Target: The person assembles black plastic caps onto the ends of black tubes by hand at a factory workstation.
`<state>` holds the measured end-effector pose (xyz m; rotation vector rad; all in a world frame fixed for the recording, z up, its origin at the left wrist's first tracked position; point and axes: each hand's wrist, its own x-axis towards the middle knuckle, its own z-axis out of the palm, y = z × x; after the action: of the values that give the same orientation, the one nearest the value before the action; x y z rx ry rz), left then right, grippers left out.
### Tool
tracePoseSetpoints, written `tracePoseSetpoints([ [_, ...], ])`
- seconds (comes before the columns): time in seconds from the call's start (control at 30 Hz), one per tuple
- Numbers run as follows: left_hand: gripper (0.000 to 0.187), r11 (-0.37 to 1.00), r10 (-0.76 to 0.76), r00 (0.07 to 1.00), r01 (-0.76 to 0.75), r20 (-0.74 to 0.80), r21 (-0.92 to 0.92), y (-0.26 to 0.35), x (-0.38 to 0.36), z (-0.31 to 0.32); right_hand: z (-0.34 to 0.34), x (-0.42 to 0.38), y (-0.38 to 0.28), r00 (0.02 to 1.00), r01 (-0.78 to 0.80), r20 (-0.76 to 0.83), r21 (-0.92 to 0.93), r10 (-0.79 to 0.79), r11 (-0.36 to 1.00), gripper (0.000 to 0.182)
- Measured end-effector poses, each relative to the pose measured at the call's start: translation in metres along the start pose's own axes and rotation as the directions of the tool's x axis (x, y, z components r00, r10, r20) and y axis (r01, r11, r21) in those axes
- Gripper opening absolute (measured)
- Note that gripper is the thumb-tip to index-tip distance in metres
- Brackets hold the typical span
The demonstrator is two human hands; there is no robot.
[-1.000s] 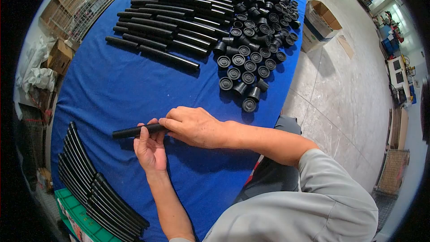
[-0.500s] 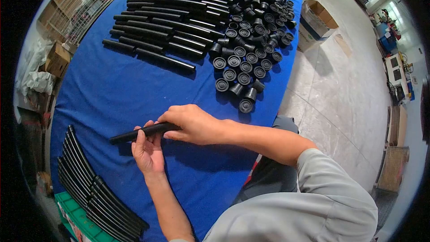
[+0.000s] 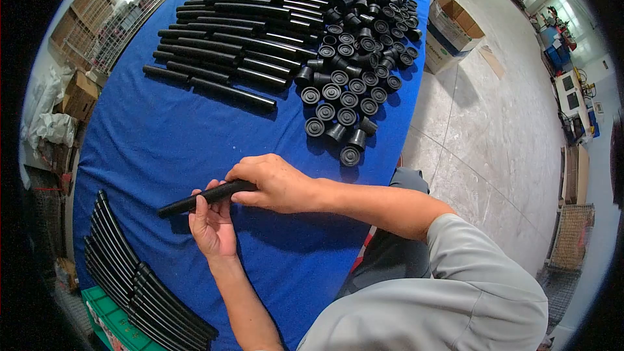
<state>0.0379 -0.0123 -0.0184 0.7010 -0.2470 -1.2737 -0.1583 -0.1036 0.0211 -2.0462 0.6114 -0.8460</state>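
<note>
A black tube (image 3: 177,207) is held in both hands above the blue-covered table. My left hand (image 3: 213,229) cups it from below near its middle, thumb on the near side and fingers behind. My right hand (image 3: 276,183) wraps around its right end, which the palm hides. Beyond the hands lie several rows of similar black tubes (image 3: 234,96). Beside those rows, on the right, is a heap of black rubber end caps (image 3: 346,116) with ringed bases, the closest one (image 3: 350,156) near my right forearm.
At the lower left, thin black tubes (image 3: 159,296) lie side by side, partly over a green crate (image 3: 107,315). Blue cloth (image 3: 130,149) covers the table. An open cardboard box (image 3: 448,32) stands on the floor past the table's right edge.
The view has shifted slightly, so the rows and caps sit a little further left. Both hands keep their hold on the tube, with hardly any movement.
</note>
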Motion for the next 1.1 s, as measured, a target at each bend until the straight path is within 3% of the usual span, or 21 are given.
tracePoseSetpoints([
  [0.1,0.016,1.000,-0.007,1.000,0.007,0.001,0.004,0.001,0.000,-0.001,0.005,0.000,0.000,0.967,0.217,-0.112,-0.108,-0.229,0.970,0.037],
  [0.2,0.016,1.000,0.002,1.000,-0.002,0.004,-0.006,0.001,0.000,-0.004,-0.005,-0.001,-0.010,0.997,0.065,-0.047,0.024,-0.064,0.998,0.033],
  [0.3,0.016,1.000,0.000,1.000,0.000,-0.003,-0.010,0.001,-0.001,-0.002,-0.009,0.002,-0.007,0.991,-0.084,0.106,0.014,0.083,0.996,0.036],
  [0.5,0.017,1.000,0.013,0.999,-0.014,-0.030,-0.010,0.000,0.001,-0.003,0.006,-0.001,-0.003,0.974,0.208,-0.056,-0.177,-0.221,0.962,0.041],
  [0.6,0.018,1.000,0.013,1.000,-0.014,-0.014,-0.022,0.001,0.000,-0.003,-0.003,0.001,-0.011,0.998,-0.047,-0.044,0.066,0.050,0.997,0.042],
  [0.7,0.017,1.000,0.015,1.000,-0.016,-0.022,-0.022,0.000,-0.002,0.003,-0.003,0.001,-0.004,0.995,-0.083,0.053,0.033,0.082,0.996,0.043],
  [0.83,0.017,1.000,0.015,0.999,-0.015,-0.029,-0.014,0.000,0.000,-0.004,0.000,-0.001,-0.008,0.989,0.119,-0.082,-0.068,-0.124,0.991,0.035],
  [0.93,0.017,0.999,0.002,1.000,-0.002,0.000,-0.038,0.001,0.001,-0.006,-0.006,0.000,-0.012,0.999,-0.016,-0.032,0.043,0.017,0.999,0.034],
  [1.03,0.017,1.000,0.007,1.000,-0.007,0.022,-0.008,0.001,-0.001,-0.001,-0.009,0.002,-0.007,0.994,-0.092,0.064,0.006,0.092,0.996,0.036],
  [1.1,0.018,1.000,0.011,0.999,-0.011,0.038,-0.003,0.000,-0.001,0.000,-0.002,-0.002,-0.006,1.000,0.015,-0.015,-0.002,-0.015,1.000,0.037],
])
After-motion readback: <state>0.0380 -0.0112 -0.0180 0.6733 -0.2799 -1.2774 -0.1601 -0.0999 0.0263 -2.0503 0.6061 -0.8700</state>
